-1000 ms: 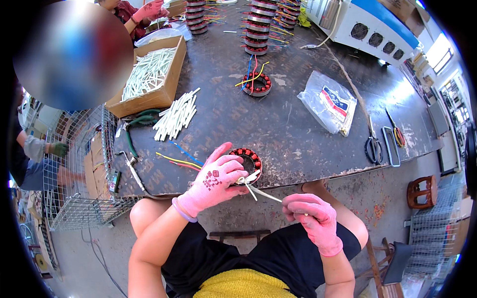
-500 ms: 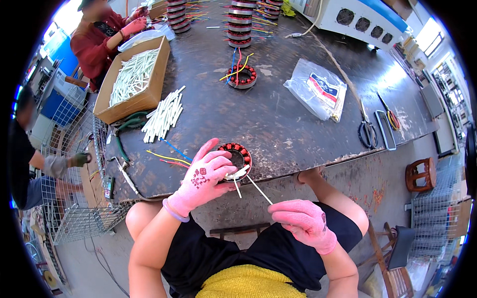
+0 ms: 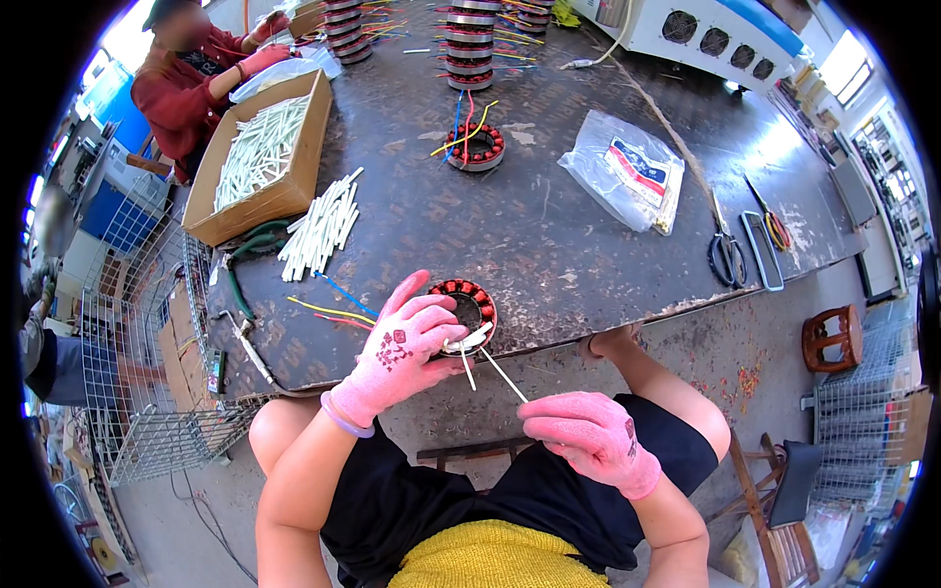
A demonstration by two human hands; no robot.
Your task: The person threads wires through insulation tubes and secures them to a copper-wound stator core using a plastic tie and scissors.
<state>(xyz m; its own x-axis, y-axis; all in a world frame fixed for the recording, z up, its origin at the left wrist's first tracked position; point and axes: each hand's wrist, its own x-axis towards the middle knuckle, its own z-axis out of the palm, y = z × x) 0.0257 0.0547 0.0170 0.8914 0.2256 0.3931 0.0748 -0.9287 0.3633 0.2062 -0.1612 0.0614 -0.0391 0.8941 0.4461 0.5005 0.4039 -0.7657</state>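
At the table's near edge my left hand (image 3: 397,348), in a pink glove, is closed on a motor stator (image 3: 484,294), a ring with red copper coils. Blue, yellow and red lead wires stick out to its left. White sleeving (image 3: 475,338) lies along the ring's near side, and a short white end hangs from it. My right hand (image 3: 583,436), also pink-gloved, pinches the far end of a thin white cord (image 3: 504,376). That cord runs taut and slanting from the ring, over my lap. The fingertips of my left hand are partly hidden behind the stator.
Loose white sleeves (image 3: 321,227) lie beside a cardboard box (image 3: 201,220) of more. Another stator (image 3: 476,149) and stacked stators (image 3: 470,49) stand farther back. At right are a plastic bag (image 3: 622,174), scissors (image 3: 726,257) and a blue-grey frame (image 3: 762,250). A co-worker (image 3: 186,93) sits far left.
My right hand has moved slightly left, nearer the stator, with the cord's visible length shorter. My left hand and the stator stay put. A person at the left edge has shifted.
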